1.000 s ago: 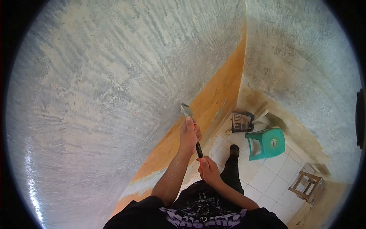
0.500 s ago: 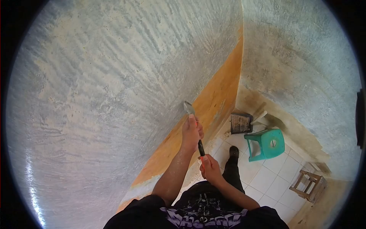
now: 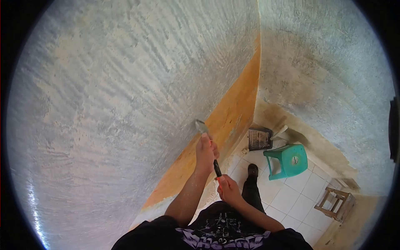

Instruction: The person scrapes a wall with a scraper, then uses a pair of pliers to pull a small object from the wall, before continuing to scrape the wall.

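Both hands, left (image 3: 206,151) near the blade and right (image 3: 226,188) at the handle end, clench the scraper (image 3: 203,128), its blade now slightly higher on the wall (image 3: 104,104) than a half-second ago.

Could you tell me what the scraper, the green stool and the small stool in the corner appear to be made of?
The scraper blade looks like bare metal, grey with a dull shine; its handle is black with orange, probably plastic. The green stool looks like moulded plastic: even teal colour, smooth top, one-piece legs. The small stool seems unpainted wood, brown slats in an open frame.
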Available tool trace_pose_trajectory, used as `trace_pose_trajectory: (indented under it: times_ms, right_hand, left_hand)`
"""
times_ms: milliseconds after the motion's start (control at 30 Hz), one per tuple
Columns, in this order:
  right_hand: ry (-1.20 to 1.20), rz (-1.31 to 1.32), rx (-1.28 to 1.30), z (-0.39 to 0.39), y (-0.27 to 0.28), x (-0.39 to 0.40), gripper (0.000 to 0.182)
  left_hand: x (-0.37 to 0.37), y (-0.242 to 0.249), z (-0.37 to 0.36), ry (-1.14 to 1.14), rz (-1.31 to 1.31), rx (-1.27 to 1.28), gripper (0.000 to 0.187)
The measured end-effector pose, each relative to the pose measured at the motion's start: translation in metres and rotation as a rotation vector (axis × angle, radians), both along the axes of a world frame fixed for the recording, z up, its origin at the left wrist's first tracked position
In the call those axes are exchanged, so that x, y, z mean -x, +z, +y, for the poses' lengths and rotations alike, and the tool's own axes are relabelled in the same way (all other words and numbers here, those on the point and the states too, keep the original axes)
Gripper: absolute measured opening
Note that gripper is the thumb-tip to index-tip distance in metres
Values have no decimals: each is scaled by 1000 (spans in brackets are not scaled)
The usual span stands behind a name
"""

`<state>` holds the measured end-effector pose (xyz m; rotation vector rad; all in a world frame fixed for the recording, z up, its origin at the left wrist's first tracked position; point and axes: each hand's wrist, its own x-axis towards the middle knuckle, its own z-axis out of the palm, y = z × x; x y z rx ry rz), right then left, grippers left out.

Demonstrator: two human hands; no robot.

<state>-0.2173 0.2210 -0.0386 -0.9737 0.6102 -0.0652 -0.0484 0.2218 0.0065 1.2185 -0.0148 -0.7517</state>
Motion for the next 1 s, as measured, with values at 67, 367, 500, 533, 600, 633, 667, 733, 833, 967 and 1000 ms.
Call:
trace_pose_trajectory:
  times_ms: [67, 367, 500, 533, 600, 633, 667, 733, 833, 967, 1000]
  right_hand:
    - [24, 9, -29, 2, 5, 2, 39]
    - [-54, -64, 71, -36, -15, -22, 42]
    - [-75, -67, 67, -47, -18, -28, 43]
    - [-73, -69, 63, -51, -19, -29, 43]
    - [-71, -74, 58, -59, -19, -32, 44]
    - [-74, -68, 48, -62, -18, -33, 44]
    - [-77, -63, 40, -66, -15, -34, 43]
    - [-73, -66, 33, -77, -14, -36, 43]
    - [-61, -73, 51, -95, -23, -35, 43]
    - [-46, -37, 29, -109, -18, -34, 39]
    - [-47, -28, 3, -115, -14, -35, 37]
  left_hand:
    - [0, 0, 1, 21, 4, -8, 38]
    - [-17, -8, -51, 14, -15, 6, 37]
    - [-21, -10, -65, 3, -48, 8, 38]
    - [-22, -11, -69, 0, -57, 13, 38]
    - [-26, -11, -77, -9, -50, 5, 38]
    - [-27, -11, -82, -13, -47, 2, 38]
    - [-28, -11, -87, -15, -50, -4, 38]
    - [-30, -10, -98, -17, -55, -15, 38]
    - [-30, -14, -109, -4, -45, 0, 37]
    - [-32, -13, -122, 4, -31, -3, 36]
    - [-33, -10, -127, 1, -38, 2, 35]
